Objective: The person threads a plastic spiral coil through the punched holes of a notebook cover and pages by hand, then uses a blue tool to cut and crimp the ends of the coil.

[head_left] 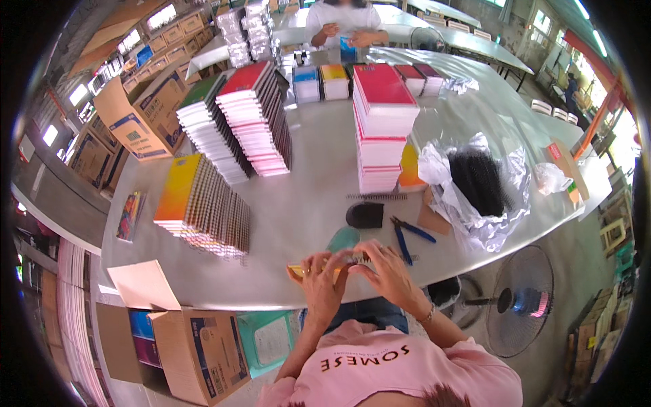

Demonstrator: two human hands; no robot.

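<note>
At the table's near edge, a notebook with a yellow cover (294, 270) lies under my hands, mostly hidden by them. My left hand (321, 281) is closed on it, with a ring on one finger. My right hand (388, 275) curls its fingers at a dark spiral wire (361, 258) along the notebook's far edge; how much of the wire it grips is hidden. Just beyond are a teal rounded piece (344, 239), a black half-round piece (365, 215) and blue-handled pliers (401, 241). Another loose spiral wire (377, 197) lies farther back.
Notebook stacks stand left: yellow (196, 203), green (213, 129), red (254, 119). A tall red stack (381, 129) is ahead. Black spiral wires (478, 182) fill a plastic bag at right. An open carton (203, 353) and fan (519, 301) flank me. A person (344, 27) sits opposite.
</note>
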